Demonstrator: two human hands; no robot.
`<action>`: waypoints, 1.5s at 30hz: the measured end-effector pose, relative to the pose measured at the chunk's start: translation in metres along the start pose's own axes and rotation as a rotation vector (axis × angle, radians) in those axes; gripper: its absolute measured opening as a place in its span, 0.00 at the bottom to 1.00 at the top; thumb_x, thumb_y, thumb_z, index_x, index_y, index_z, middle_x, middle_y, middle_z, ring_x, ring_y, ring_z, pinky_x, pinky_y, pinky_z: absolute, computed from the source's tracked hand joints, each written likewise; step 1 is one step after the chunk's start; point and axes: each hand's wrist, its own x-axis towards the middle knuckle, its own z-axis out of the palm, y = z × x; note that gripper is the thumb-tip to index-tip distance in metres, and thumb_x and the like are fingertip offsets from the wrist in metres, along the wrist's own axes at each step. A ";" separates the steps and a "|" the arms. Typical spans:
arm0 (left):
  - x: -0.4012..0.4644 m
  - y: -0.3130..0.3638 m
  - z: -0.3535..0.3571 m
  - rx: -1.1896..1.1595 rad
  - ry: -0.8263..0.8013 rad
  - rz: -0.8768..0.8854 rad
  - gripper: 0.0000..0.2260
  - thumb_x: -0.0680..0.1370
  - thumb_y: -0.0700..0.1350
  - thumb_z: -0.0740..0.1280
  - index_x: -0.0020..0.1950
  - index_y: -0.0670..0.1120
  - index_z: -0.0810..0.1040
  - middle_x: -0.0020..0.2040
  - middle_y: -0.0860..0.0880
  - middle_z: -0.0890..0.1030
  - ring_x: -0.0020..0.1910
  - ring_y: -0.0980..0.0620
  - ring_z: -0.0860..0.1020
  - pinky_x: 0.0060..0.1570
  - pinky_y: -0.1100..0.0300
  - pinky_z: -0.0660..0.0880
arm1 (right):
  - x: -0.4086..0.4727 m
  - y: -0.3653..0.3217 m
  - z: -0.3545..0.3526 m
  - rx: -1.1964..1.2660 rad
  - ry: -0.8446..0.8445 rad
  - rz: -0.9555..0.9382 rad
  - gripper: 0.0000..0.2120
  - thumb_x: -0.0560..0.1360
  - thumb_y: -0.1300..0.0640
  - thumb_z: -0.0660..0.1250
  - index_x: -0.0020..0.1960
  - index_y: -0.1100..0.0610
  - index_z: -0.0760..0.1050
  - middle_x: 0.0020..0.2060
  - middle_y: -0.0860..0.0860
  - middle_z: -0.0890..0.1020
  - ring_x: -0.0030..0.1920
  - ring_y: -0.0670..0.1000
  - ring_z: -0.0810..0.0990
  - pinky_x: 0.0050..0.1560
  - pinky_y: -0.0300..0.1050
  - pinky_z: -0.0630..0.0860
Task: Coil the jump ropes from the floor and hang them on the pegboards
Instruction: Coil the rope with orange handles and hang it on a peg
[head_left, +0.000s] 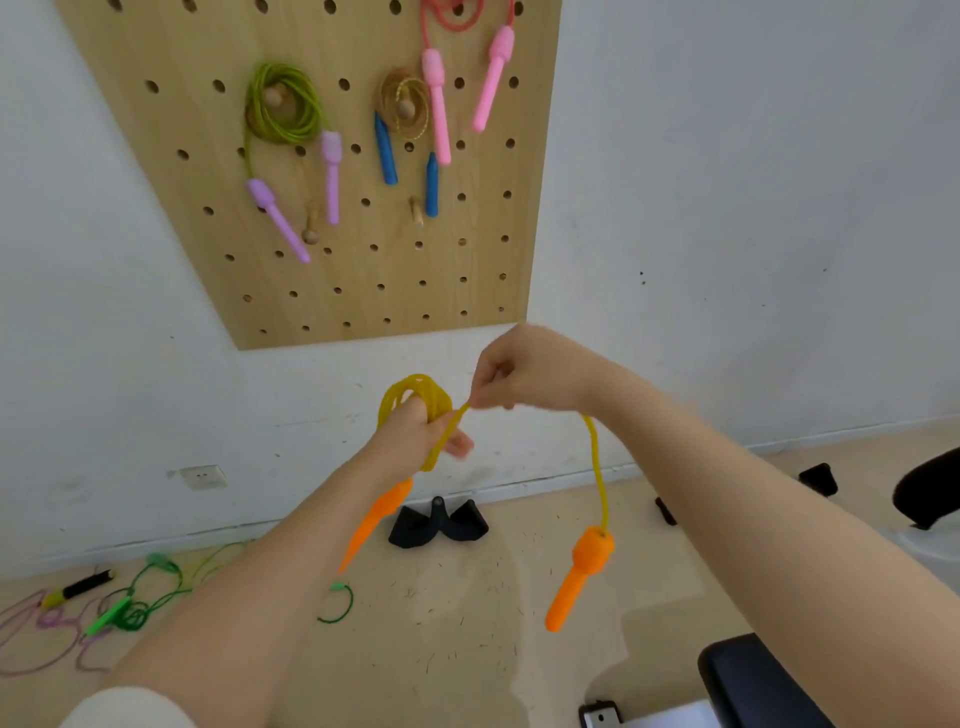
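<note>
1. Yellow jump rope (415, 400) sits in the air in front of me, below the pegboard (311, 291) and well above the floor (467, 623); most of its cord is gathered in loops around my left hand (415, 436).
2. My left hand grips that coil, fingers curled through the loops, and one orange handle (376, 519) hangs down beneath my wrist.
3. My right hand (511, 371) pinches the free strand just beside the coil; from that pinch the cord drops away to the second orange handle (584, 571), which dangles clear of the floor.
4. I judge the cord light, thin and soft: it bends into tight loops and sags under its own handle, so it probably springs open if my grip loosens.
5. It looks smooth and plastic, likely a bit slippery, so I think a firm pinch serves better than a loose one.
6. The handles seem the heaviest parts; I expect them to swing and tug at the loops.
7. The best hold, to my mind, is the bunched loops themselves, all strands together, with the handles left hanging.
8. On the pegboard three coiled ropes already hang: a green rope with lilac handles (283, 104), one with blue handles (387, 150), one with pink handles (439, 109).
9. A green rope (140, 608) and a purple rope (41, 644) lie uncoiled on the floor to my left.
</note>
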 end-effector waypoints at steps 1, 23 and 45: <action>-0.006 0.001 -0.001 -0.201 -0.078 -0.009 0.12 0.81 0.40 0.58 0.38 0.38 0.70 0.26 0.46 0.77 0.26 0.48 0.75 0.33 0.60 0.75 | 0.002 0.007 -0.005 0.137 0.092 -0.003 0.04 0.70 0.57 0.72 0.38 0.56 0.80 0.29 0.47 0.78 0.31 0.43 0.74 0.37 0.38 0.71; 0.000 0.079 -0.004 -0.874 0.322 0.170 0.11 0.82 0.47 0.56 0.45 0.43 0.72 0.52 0.40 0.82 0.49 0.47 0.81 0.51 0.57 0.77 | -0.001 0.021 0.018 0.231 -0.334 0.226 0.07 0.79 0.57 0.59 0.51 0.59 0.75 0.31 0.52 0.75 0.28 0.49 0.72 0.35 0.41 0.74; -0.021 0.072 -0.064 -0.502 -0.484 0.058 0.26 0.75 0.62 0.53 0.28 0.44 0.70 0.17 0.51 0.61 0.15 0.54 0.59 0.31 0.60 0.72 | 0.044 -0.001 0.001 0.080 0.177 -0.327 0.41 0.66 0.50 0.76 0.74 0.49 0.59 0.54 0.47 0.71 0.35 0.35 0.70 0.40 0.31 0.68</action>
